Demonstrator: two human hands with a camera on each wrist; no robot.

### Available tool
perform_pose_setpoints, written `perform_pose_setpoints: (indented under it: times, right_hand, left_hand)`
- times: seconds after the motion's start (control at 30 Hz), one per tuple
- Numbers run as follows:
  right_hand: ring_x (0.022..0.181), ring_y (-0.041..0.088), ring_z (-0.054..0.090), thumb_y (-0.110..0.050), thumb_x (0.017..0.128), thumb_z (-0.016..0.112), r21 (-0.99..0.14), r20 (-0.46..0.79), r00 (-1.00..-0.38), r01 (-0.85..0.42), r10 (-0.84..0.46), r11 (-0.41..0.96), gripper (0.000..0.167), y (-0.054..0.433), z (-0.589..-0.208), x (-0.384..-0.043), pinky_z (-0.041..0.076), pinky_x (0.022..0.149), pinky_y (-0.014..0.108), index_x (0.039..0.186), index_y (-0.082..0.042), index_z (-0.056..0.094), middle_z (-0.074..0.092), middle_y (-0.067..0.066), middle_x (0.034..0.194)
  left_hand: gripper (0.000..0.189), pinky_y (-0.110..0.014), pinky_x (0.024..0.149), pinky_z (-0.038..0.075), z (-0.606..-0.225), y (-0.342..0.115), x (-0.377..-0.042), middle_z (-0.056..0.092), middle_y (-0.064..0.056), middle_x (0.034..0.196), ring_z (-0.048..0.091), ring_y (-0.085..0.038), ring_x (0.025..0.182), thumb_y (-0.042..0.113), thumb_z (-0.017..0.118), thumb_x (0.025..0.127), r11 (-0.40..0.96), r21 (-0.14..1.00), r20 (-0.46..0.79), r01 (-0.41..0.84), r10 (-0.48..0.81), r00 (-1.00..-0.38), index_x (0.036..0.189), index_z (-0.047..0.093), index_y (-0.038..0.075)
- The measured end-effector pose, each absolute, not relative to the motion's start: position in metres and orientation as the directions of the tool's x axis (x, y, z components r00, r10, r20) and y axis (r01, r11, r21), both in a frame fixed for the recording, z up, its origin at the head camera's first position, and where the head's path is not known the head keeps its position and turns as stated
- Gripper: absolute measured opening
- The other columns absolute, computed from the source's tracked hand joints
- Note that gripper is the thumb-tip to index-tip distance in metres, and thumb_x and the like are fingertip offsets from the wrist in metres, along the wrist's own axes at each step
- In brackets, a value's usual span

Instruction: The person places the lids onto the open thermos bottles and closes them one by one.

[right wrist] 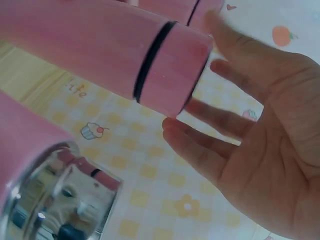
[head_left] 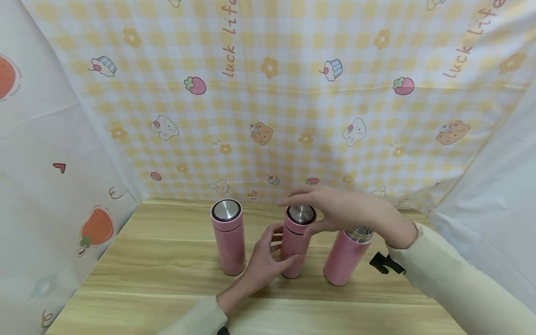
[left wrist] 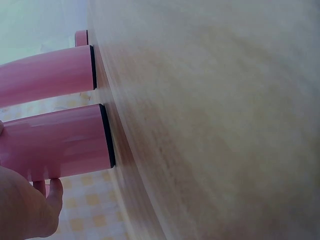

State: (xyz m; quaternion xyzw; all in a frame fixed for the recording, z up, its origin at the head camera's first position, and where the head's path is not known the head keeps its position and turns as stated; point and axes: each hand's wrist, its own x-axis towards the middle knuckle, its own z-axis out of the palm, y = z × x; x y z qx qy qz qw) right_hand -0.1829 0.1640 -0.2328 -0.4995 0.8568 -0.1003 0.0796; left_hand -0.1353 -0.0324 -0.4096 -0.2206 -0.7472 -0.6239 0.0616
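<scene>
Three pink thermos bottles stand in a row. My left hand (head_left: 264, 265) holds the middle thermos bottle (head_left: 293, 246) around its body, thumb in front and fingers on the far side. Over the top of that bottle reaches my right hand (head_left: 349, 208), fingers spread around its steel-topped lid (head_left: 301, 214). In the right wrist view the fingertips are right at the edge of the pink lid (right wrist: 175, 70), palm away from it. The right-hand thermos bottle (head_left: 344, 258) has no lid, its shiny steel neck (right wrist: 75, 200) exposed and partly hidden by the right wrist in the head view.
The left thermos bottle (head_left: 231, 246) stands lidded on the wooden table (head_left: 167, 260). A small pink piece (left wrist: 81, 38) sits beyond the lidless bottle in the left wrist view. A yellow checked cloth (head_left: 268, 111) hangs behind, with white cloth (head_left: 42, 153) at the sides.
</scene>
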Motion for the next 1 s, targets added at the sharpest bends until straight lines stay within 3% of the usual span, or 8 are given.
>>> perform_pose_setpoints:
  times: [0.17,0.47,0.73,1.0]
  right_hand:
    - [0.129,0.022,0.052,-0.013,0.088,0.082,-0.247,-0.045,-0.42,-0.874,-0.906,0.418,0.057,0.166,-0.233,-0.187,0.049,0.1,0.035,0.14,-0.013,0.062,0.055,0.006,0.141]
    - [0.124,0.022,0.055,-0.007,0.086,0.082,-0.235,-0.057,-0.463,-0.854,-0.884,0.463,0.056,0.163,-0.233,-0.185,0.052,0.096,0.034,0.138,-0.016,0.064,0.058,0.002,0.137]
    - [0.125,0.022,0.055,-0.005,0.086,0.082,-0.24,-0.061,-0.476,-0.846,-0.877,0.476,0.055,0.16,-0.233,-0.183,0.053,0.093,0.033,0.138,-0.013,0.065,0.057,0.004,0.139]
    - [0.12,0.02,0.059,-0.001,0.086,0.081,-0.233,-0.069,-0.492,-0.838,-0.868,0.494,0.056,0.158,-0.232,-0.179,0.054,0.09,0.03,0.138,-0.012,0.064,0.057,0.005,0.138]
  left_hand:
    - [0.068,-0.044,0.095,0.054,-0.425,-0.03,-0.142,0.053,-0.008,0.135,0.058,-0.03,0.116,0.005,0.083,0.085,0.115,0.898,0.388,0.425,0.249,-0.888,0.141,0.045,0.007]
    - [0.072,-0.037,0.096,0.053,-0.448,-0.031,-0.155,0.051,0.001,0.138,0.056,-0.021,0.118,0.016,0.086,0.085,0.113,0.905,0.373,0.41,0.249,-0.894,0.143,0.044,0.018]
    - [0.067,-0.045,0.095,0.053,-0.419,-0.031,-0.14,0.053,-0.009,0.135,0.057,-0.031,0.116,0.003,0.083,0.084,0.108,0.901,0.387,0.421,0.242,-0.89,0.14,0.046,0.005]
    - [0.066,-0.044,0.096,0.053,-0.409,-0.032,-0.135,0.053,-0.009,0.135,0.058,-0.03,0.116,0.003,0.082,0.085,0.103,0.904,0.38,0.415,0.25,-0.891,0.141,0.045,0.005]
